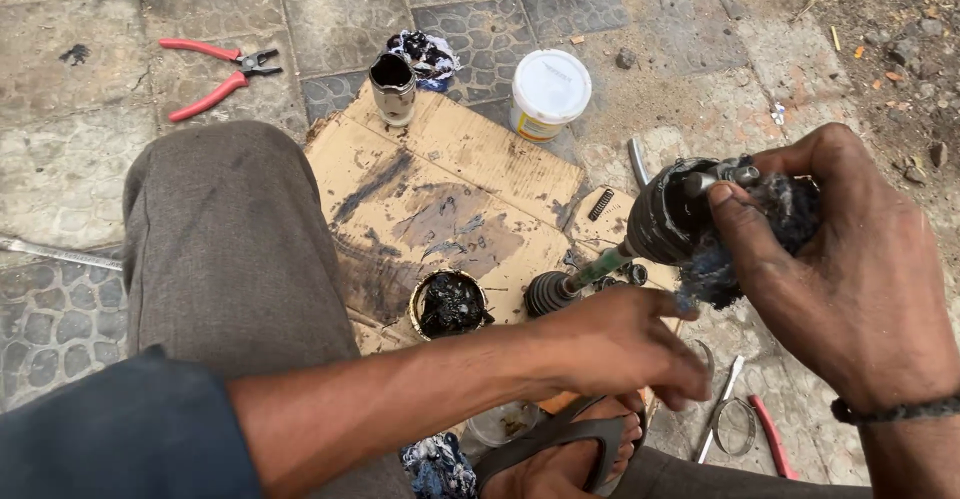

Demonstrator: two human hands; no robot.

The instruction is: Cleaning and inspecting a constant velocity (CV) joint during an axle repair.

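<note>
Seated over a grease-smeared sheet of cardboard, you grip a CV axle's outer joint with your right hand, fingers closed around a blackened rag against its housing. Your left hand hovers loosely curled below, holding nothing visible. The rubber boot sits down the shaft; an open grease tin waits, so cleaning appears underway, repacking undone.

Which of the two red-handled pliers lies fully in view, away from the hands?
The red-handled pliers on the paving at upper left; the other red-handled tool lies partly hidden below the right hand.
</note>
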